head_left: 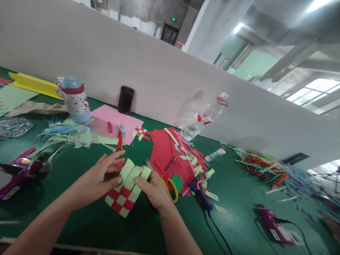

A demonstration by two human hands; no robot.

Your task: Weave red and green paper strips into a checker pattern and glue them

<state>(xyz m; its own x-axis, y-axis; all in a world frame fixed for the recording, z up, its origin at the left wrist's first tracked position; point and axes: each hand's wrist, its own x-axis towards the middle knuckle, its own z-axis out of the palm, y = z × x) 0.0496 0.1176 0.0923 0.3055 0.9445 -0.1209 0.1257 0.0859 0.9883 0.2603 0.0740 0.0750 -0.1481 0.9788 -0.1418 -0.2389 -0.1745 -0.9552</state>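
Observation:
A woven checkered piece of red and pale green paper strips (120, 201) is held above the green table, its loose green strips pointing up. My left hand (105, 177) pinches its left side between thumb and fingers. On the right, my right hand (151, 184) grips the green strips, thumb on top. Scissors with yellow handles (173, 191) lie partly hidden behind my right hand. Beyond them spreads a pile of red paper (162, 148) with green scraps. A small finished-looking checkered piece (140, 131) rests at the edge of a pink sheet (106, 118).
A blue glue gun (202, 194) with a black cable lies right of the red paper. A plastic bottle (203, 118), a phone (126, 100) and a cup (75, 102) stand near the wall. Purple devices (276, 225) and bundled strips (265, 170) are farther out.

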